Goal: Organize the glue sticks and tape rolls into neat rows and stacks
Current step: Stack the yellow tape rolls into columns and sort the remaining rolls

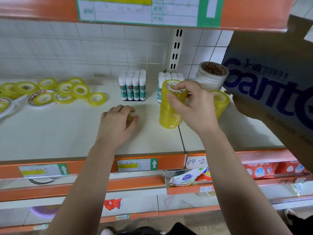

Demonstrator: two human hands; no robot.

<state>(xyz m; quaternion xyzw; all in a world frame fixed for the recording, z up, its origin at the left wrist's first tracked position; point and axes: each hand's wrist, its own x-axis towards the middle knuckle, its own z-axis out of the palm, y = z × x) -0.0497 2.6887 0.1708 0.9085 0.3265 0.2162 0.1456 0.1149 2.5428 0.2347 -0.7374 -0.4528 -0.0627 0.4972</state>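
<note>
Tape rolls (170,112) are partly stacked; loose rolls (67,90) lie unsorted. The top roll (169,89) is pinched by the right hand (191,106), a single roll (130,118) gripped under the left hand (118,119).

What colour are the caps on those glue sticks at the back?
White, on the upright green-labelled plastic glue sticks; the head view shows them clearly.

Bare shelf (59,133) between loose tape rolls (79,90) and tape stack (169,114)
</note>
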